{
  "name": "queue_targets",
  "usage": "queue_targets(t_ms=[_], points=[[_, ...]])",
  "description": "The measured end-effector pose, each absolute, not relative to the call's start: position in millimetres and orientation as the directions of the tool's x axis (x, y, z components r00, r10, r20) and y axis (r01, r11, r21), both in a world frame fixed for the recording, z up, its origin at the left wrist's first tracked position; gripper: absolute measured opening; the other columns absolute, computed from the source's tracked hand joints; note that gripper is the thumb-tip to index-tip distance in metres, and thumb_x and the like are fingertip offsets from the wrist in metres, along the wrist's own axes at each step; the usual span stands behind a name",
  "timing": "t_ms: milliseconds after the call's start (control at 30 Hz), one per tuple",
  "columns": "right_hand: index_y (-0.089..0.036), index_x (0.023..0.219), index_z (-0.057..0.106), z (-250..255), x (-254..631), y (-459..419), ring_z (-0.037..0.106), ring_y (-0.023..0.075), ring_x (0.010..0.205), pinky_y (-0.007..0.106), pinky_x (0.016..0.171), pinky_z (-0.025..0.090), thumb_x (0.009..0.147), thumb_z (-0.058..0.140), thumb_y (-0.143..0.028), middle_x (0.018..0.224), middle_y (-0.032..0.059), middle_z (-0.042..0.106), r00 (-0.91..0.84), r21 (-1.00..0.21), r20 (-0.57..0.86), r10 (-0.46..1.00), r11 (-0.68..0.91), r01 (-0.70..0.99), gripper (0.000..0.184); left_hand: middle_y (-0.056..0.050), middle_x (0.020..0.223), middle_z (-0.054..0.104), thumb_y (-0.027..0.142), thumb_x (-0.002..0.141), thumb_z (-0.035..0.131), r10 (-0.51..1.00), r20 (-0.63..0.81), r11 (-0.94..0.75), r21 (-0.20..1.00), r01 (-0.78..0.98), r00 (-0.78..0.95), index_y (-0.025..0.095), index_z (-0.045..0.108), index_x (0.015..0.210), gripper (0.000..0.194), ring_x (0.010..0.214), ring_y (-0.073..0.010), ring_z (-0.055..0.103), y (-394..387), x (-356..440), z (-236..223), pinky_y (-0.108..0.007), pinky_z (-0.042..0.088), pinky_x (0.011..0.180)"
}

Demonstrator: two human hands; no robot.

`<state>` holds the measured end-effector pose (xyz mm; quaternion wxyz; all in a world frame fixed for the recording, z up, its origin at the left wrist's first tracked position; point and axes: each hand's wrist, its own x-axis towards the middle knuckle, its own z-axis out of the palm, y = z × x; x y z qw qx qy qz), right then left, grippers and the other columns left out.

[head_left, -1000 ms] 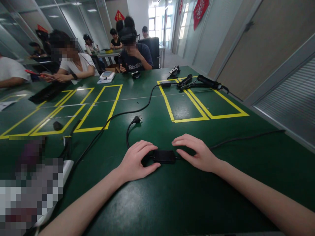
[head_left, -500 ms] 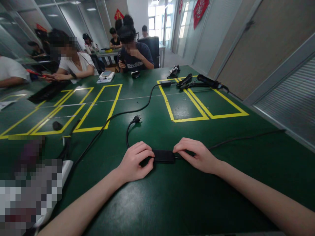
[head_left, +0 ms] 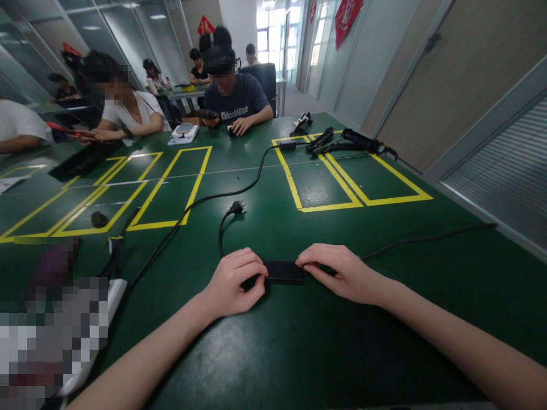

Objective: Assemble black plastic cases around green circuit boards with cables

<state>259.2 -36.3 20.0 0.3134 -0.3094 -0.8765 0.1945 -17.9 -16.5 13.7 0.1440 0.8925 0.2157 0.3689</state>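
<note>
A black power adapter (head_left: 284,272) lies flat on the green table (head_left: 273,347) in front of me. My left hand (head_left: 237,282) is closed on its left end, thumb and fingers curled at the edge. At the other end, my right hand (head_left: 335,270) pinches the adapter's right edge where a cable comes out. Behind my left hand a short black cord curves up to a power plug (head_left: 237,208), its prongs facing right. A thin black cable (head_left: 427,235) runs from behind my right hand toward the table's right edge.
Another black cable (head_left: 205,198) snakes across the table to a small black box (head_left: 288,146). Yellow tape rectangles (head_left: 333,206) mark the surface. Black tools (head_left: 337,141) lie far right. A white device (head_left: 184,132) stands at the back, near two seated people. A blurred-out item (head_left: 115,299) lies left.
My right hand has shifted slightly left, onto the adapter's right end. My left hand stays put. The person opposite has lowered a hand to a small object on the table.
</note>
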Motion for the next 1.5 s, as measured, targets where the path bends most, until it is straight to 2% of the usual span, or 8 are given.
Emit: queue_targets(t_ms=[533, 633, 767, 867, 967, 1100, 1300, 1500], points=[[-0.02, 0.102, 0.067, 22, 259, -35, 0.067, 0.0188, 0.081, 0.032, 0.073, 0.054, 0.1, 0.045, -0.008, 0.09, 0.0063, 0.075, -0.613, -0.46, 0.461, 0.642, 0.763, 0.455, 0.025, -0.005, 0.08, 0.072, 0.01, 0.093, 0.054, 0.492, 0.539, -0.868, 0.362, 0.339, 0.684, 0.019, 0.069, 0.09, 0.018, 0.073, -0.0175, 0.064, -20, -22, 14, -0.032, 0.051, 0.068], [-0.02, 0.101, 0.068, 20, 257, -35, 0.067, 0.0183, 0.08, 0.031, 0.071, 0.054, 0.099, 0.047, -0.007, 0.089, 0.0058, 0.075, -0.593, -0.471, 0.498, 0.633, 0.772, 0.427, 0.025, -0.005, 0.078, 0.072, 0.011, 0.09, 0.056, 0.465, 0.588, -0.885, 0.324, 0.334, 0.662, 0.019, 0.069, 0.089, 0.016, 0.07, -0.0169, 0.064, -19, -21, 12, -0.031, 0.052, 0.066], [-0.021, 0.101, 0.068, 14, 255, -36, 0.068, 0.0181, 0.077, 0.034, 0.068, 0.053, 0.096, 0.049, -0.004, 0.09, 0.0052, 0.077, -0.584, -0.355, 0.614, 0.531, 0.847, 0.396, 0.026, -0.005, 0.081, 0.072, 0.013, 0.087, 0.062, 0.415, 0.7, -0.909, 0.287, 0.304, 0.581, 0.02, 0.069, 0.096, 0.013, 0.069, -0.0171, 0.065, -18, -21, 12, -0.031, 0.054, 0.065], [-0.022, 0.104, 0.067, 11, 252, -39, 0.069, 0.0183, 0.079, 0.035, 0.07, 0.054, 0.095, 0.054, -0.005, 0.096, 0.0064, 0.078, -0.559, -0.308, 0.666, 0.494, 0.865, 0.397, 0.023, -0.008, 0.09, 0.074, 0.016, 0.086, 0.066, 0.394, 0.707, -0.918, 0.276, 0.284, 0.587, 0.02, 0.068, 0.105, 0.02, 0.076, -0.0193, 0.068, -18, -22, 11, -0.034, 0.057, 0.069], [-0.021, 0.112, 0.068, 10, 249, -42, 0.07, 0.0214, 0.092, 0.038, 0.081, 0.057, 0.095, 0.061, -0.012, 0.109, 0.01, 0.077, -0.589, -0.318, 0.625, 0.513, 0.856, 0.409, 0.02, -0.011, 0.106, 0.075, 0.023, 0.086, 0.068, 0.424, 0.608, -0.905, 0.304, 0.297, 0.671, 0.02, 0.066, 0.12, 0.033, 0.094, -0.0244, 0.072, -18, -23, 10, -0.039, 0.06, 0.082], [-0.019, 0.129, 0.064, 5, 246, -41, 0.069, 0.0267, 0.106, 0.043, 0.09, 0.058, 0.092, 0.07, -0.024, 0.121, 0.0138, 0.073, -0.669, -0.364, 0.464, 0.581, 0.813, 0.454, 0.038, -0.013, 0.124, 0.072, 0.03, 0.085, 0.071, 0.513, 0.405, -0.846, 0.39, 0.364, 0.757, 0.02, 0.059, 0.134, 0.052, 0.113, -0.0297, 0.07, -16, -22, 7, -0.046, 0.057, 0.098], [-0.015, 0.131, 0.062, -3, 243, -40, 0.068, 0.0266, 0.099, 0.042, 0.084, 0.057, 0.1, 0.061, -0.029, 0.115, 0.0143, 0.074, -0.686, -0.315, 0.419, 0.595, 0.804, 0.505, 0.034, -0.01, 0.117, 0.075, 0.026, 0.089, 0.068, 0.539, 0.36, -0.82, 0.431, 0.376, 0.762, 0.02, 0.06, 0.127, 0.039, 0.107, -0.0267, 0.071, -13, -17, 6, -0.042, 0.056, 0.095], [-0.014, 0.13, 0.062, 4, 243, -44, 0.068, 0.0243, 0.091, 0.04, 0.081, 0.055, 0.108, 0.042, -0.029, 0.108, 0.0133, 0.075, -0.714, -0.279, 0.379, 0.588, 0.809, 0.518, 0.033, -0.012, 0.11, 0.076, 0.029, 0.1, 0.056, 0.487, 0.387, -0.871, 0.276, 0.405, 0.783, 0.015, 0.061, 0.129, 0.032, 0.097, -0.0254, 0.071, -20, -15, 4, -0.04, 0.056, 0.086]])
